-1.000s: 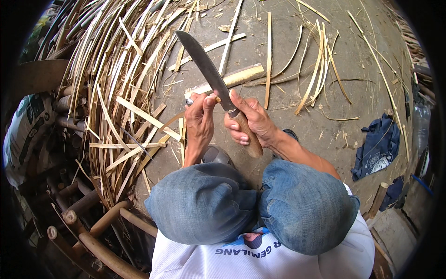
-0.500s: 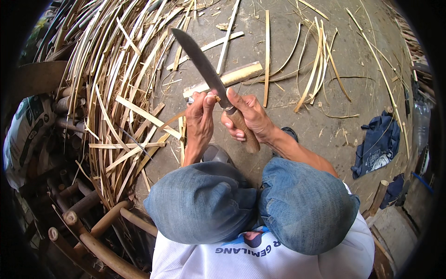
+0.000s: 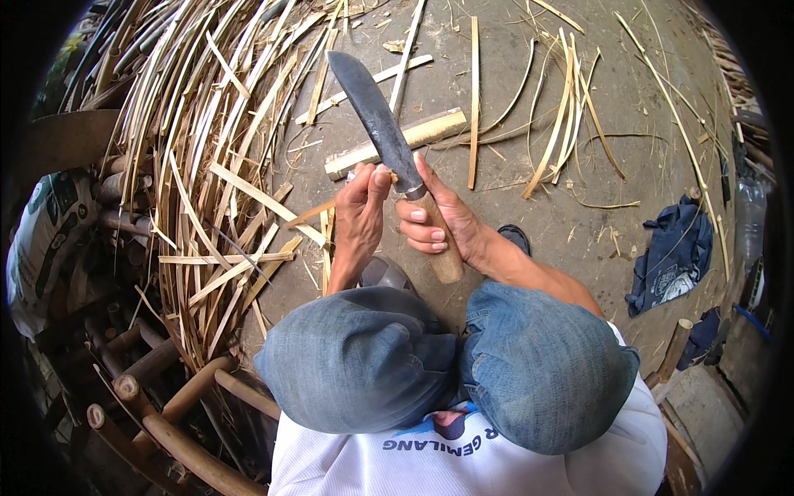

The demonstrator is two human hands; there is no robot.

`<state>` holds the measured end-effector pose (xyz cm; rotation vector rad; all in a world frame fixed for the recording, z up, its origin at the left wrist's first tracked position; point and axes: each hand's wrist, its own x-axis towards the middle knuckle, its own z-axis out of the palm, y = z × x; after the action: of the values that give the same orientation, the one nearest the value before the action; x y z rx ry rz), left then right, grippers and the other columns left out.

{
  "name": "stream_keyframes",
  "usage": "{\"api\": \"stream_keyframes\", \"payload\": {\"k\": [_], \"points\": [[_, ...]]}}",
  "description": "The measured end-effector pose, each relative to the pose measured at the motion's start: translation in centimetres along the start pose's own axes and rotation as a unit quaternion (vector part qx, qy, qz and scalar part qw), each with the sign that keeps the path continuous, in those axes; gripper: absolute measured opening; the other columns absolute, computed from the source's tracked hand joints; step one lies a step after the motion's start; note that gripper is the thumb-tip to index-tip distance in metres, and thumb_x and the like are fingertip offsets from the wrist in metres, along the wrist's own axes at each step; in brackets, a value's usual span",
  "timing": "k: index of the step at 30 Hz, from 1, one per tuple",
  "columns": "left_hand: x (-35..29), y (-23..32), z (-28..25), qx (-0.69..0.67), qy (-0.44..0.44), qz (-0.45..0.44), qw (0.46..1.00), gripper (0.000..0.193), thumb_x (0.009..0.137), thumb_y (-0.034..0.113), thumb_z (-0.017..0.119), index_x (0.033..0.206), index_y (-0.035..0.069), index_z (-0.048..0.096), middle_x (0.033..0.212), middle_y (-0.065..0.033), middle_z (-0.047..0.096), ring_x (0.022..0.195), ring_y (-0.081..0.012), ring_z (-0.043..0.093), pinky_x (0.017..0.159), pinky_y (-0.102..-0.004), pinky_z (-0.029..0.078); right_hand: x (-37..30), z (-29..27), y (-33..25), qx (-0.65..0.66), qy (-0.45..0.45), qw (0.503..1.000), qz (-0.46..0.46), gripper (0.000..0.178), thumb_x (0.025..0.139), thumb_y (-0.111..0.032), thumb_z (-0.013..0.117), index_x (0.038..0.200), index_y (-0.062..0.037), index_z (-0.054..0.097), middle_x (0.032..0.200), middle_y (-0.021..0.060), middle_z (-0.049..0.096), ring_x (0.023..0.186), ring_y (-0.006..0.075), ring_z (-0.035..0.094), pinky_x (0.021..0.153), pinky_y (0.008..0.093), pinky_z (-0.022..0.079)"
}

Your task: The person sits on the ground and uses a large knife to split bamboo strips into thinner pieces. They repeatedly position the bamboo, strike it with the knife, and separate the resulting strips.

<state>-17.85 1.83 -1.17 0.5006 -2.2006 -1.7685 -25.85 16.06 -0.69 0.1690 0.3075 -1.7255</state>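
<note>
A large knife with a broad dark blade (image 3: 370,109) and a pale wooden handle (image 3: 444,252) points up and to the left in front of my knees. My right hand (image 3: 451,219) is wrapped round the handle, its thumb lying along the base of the blade. Close beside the blade, my left hand (image 3: 361,219) is closed in a pinch on a narrow bamboo strip (image 3: 310,214). One end of the strip shows at the fingertips against the blade; the other sticks out left of the hand. The fingers hide its middle.
A big heap of split bamboo strips (image 3: 194,157) covers the left side. A thicker split piece (image 3: 430,131) lies beyond my hands. Loose strips (image 3: 566,112) are scattered on the concrete floor. Bamboo poles (image 3: 194,450) stand at lower left, and a dark blue bag (image 3: 672,248) lies at right.
The knife has turned in my right hand, so its blade shows broader and its tip sits further right. My left hand has stayed nearly in place with the strip.
</note>
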Motion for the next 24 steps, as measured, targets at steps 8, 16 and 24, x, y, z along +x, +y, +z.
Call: {"api": "stream_keyframes", "payload": {"k": [8,16,24], "points": [[0.2,-0.5,0.2,-0.023,0.011,-0.015,1.000,0.035,0.103,0.032,0.056,0.101,-0.001,0.067,0.077,0.0030,0.044,0.071,-0.0075,0.038,0.063,-0.0244,0.032,-0.5,0.6,-0.6,-0.314,0.099,0.936,-0.121,0.052,0.097,-0.057,0.055,0.097,-0.0058,0.064,0.063,0.0029,0.058,0.042,0.0091,0.052,0.037,0.0236,0.041],[0.1,-0.8,0.1,0.029,0.012,-0.002,1.000,0.042,0.103,0.039,0.056,0.089,0.000,0.063,0.074,0.0035,0.044,0.071,-0.0088,0.039,0.064,-0.0259,0.033,0.2,-1.3,-0.6,-0.461,0.105,0.860,-0.192,0.054,0.097,-0.057,0.055,0.100,-0.0050,0.066,0.061,0.0007,0.056,0.043,0.0085,0.052,0.037,0.0234,0.040],[0.8,-0.5,0.4,-0.116,0.004,-0.073,0.991,0.029,0.092,0.026,0.074,0.080,0.004,0.059,0.072,0.0063,0.044,0.073,-0.0054,0.045,0.066,-0.0229,0.036,-0.2,0.3,-0.2,-0.177,0.086,0.978,-0.069,0.048,0.099,-0.056,0.053,0.096,-0.0088,0.063,0.066,0.0020,0.056,0.044,0.0092,0.052,0.036,0.0243,0.041]]}}
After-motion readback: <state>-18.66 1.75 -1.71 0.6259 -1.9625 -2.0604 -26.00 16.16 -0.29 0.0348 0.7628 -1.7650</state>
